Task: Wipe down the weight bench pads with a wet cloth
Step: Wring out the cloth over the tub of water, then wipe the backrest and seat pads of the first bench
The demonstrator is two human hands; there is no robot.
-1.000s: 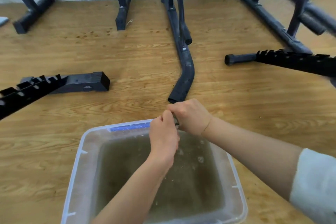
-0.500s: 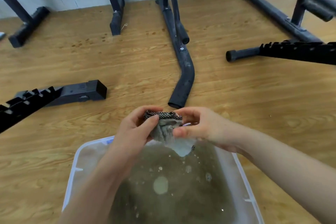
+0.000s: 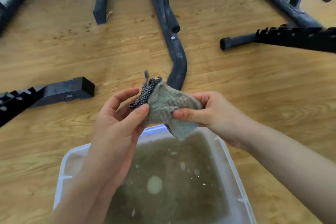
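Now, starting at my left, a black notched bench frame (image 3: 18, 100) lies on the wooden floor (image 3: 54, 60), well apart from me. My left hand (image 3: 116, 123) is raised over the far edge of the plastic tub (image 3: 62, 172). Its thumb pinches the cloth (image 3: 165, 103) against fingers curled behind it, at the end where the dark mesh backing shows. The cloth sits between my two hands, just above the tub's far rim, with its grey fluffy face toward me. Its long axis runs across me from upper left to lower right, and its loose bottom corner hangs down over the murky water (image 3: 172, 187). My right hand (image 3: 214, 112) pinches the opposite end between thumb and fingers, so the cloth is partly opened between the two grips. Beyond it a bent black tube (image 3: 177, 60) lies on the floor, and further right another notched frame (image 3: 300, 38). No bench pad is in view, so I cannot tell which hand is nearer to one. I judge the wiping has yet to start: the cloth needs carrying away from the tub, and either hand could take it.
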